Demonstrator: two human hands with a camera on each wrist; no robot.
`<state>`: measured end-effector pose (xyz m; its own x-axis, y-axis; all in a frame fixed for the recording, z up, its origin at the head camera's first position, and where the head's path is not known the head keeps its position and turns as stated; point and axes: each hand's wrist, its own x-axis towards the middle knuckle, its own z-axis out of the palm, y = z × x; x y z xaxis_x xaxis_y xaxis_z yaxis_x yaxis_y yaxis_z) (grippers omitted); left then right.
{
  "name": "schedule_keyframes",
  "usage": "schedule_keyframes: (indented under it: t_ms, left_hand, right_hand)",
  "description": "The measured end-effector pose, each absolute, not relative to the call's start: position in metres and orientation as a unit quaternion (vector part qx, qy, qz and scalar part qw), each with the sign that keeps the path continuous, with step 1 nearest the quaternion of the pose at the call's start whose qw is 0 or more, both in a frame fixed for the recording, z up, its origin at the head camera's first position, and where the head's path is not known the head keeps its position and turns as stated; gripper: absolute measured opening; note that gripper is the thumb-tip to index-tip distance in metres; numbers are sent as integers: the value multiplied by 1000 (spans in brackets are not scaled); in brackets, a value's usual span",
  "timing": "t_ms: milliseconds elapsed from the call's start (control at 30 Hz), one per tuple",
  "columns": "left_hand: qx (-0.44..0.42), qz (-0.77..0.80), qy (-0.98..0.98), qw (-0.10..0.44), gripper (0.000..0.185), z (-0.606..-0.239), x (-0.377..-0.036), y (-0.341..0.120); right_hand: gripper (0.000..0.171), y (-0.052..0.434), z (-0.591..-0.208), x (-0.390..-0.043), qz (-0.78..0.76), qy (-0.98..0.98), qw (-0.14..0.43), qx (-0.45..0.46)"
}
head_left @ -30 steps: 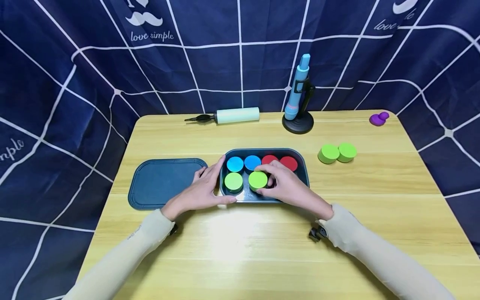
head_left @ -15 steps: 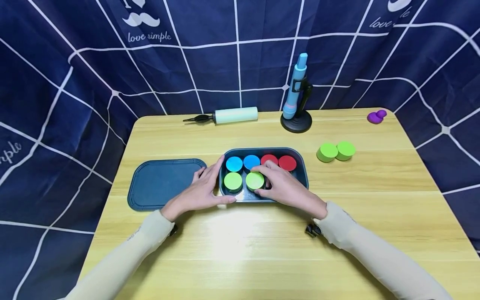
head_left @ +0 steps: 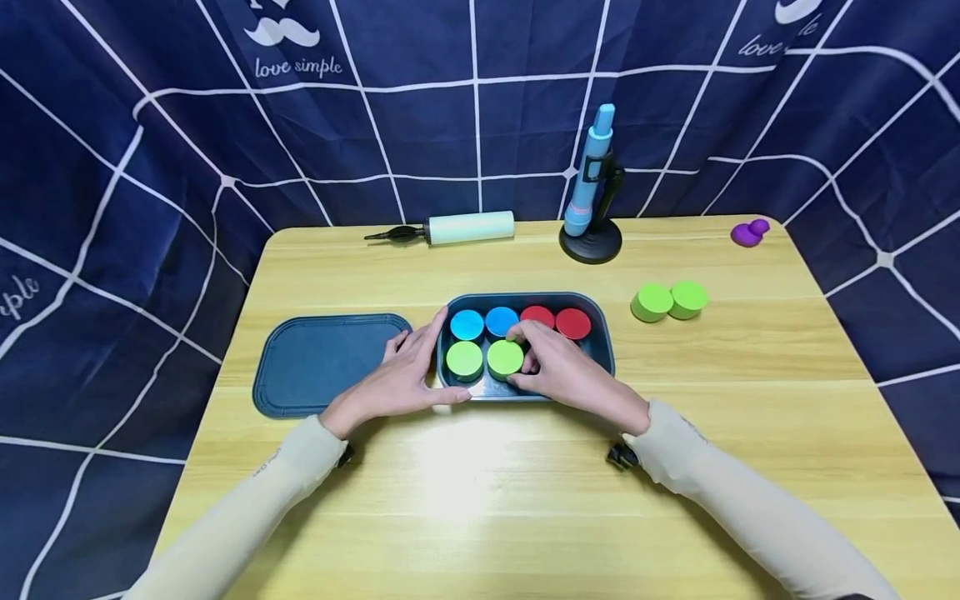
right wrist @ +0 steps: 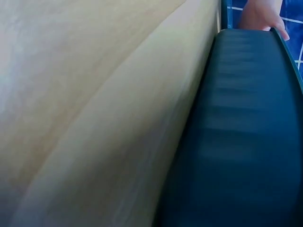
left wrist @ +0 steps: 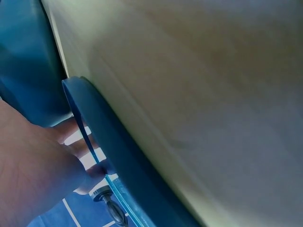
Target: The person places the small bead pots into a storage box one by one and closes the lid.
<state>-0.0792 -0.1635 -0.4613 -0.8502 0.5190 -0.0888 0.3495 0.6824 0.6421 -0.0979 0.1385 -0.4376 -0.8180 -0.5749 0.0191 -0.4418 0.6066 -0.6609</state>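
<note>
A dark blue-green rectangular box [head_left: 606,354] stands mid-table, holding two blue-topped round pieces [head_left: 467,325] [head_left: 502,322] and two red-topped ones [head_left: 573,324] along the back. At front left inside it sits a green round piece [head_left: 464,360]. Beside that, my right hand [head_left: 566,367] pinches another green round piece [head_left: 506,359] between thumb and fingers. My left hand [head_left: 401,379] rests against the box's left end, fingers extended, thumb at the front rim. In the right wrist view the box's front wall [right wrist: 246,132] fills the right side; my right fingers are out of that view.
A matching flat lid [head_left: 322,367] lies left of the box, close to my left fingers. Two more green round pieces [head_left: 652,302] [head_left: 689,300] stand to the right. Behind are a hand pump [head_left: 471,228], a blue pen-shaped device on a black stand [head_left: 591,243] and a purple knob-like piece [head_left: 750,232].
My right hand has shifted slightly left with the green round piece, bringing it closer to the front-left green one. My left hand stays at the box's end.
</note>
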Motion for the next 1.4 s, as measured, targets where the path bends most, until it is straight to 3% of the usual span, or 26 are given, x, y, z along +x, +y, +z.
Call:
schedule_keyframes:
  t_ms: [433, 900, 1400]
  left_hand:
    - [233, 321, 908, 136, 131, -460, -79, -165]
    - [229, 327, 907, 135, 130, -462, -79, -166]
    - [239, 322, 906, 136, 130, -461, -79, -164]
  right_hand:
    - [49, 155, -433, -97, -405, 867, 92, -276]
    - [26, 193, -424, -96, -453, 860, -30, -234]
    - [24, 238, -396, -88, -473, 860, -110, -160]
